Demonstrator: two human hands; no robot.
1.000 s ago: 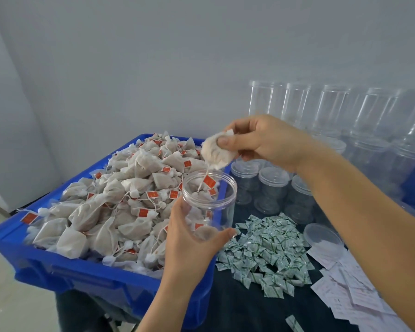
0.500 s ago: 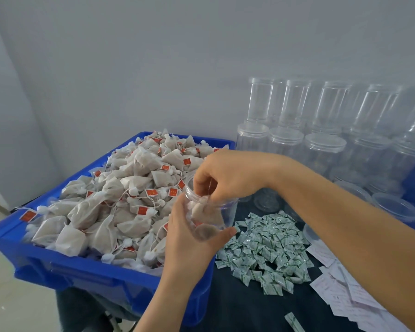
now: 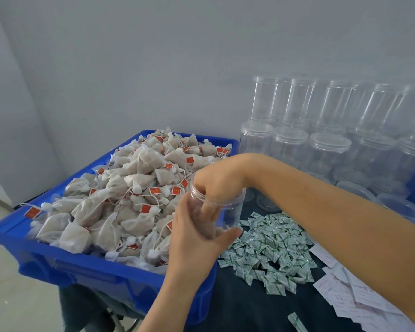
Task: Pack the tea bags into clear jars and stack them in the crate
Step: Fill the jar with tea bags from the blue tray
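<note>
Clear plastic jar [image 3: 217,212] sits at frame centre in the left hand [image 3: 197,238], whose grip is wrapped round its wall. The right hand [image 3: 216,180], a second ago pinching a tea bag above the rim, now has its fingers pushed down inside the jar; whether they have let go cannot be told. That bag is evidently being seated, an early step. Loose tea bags [image 3: 130,200] heap the blue crate [image 3: 86,267] at left; empty jars [image 3: 321,144] wait upper right on the worktop [image 3: 249,307].
</note>
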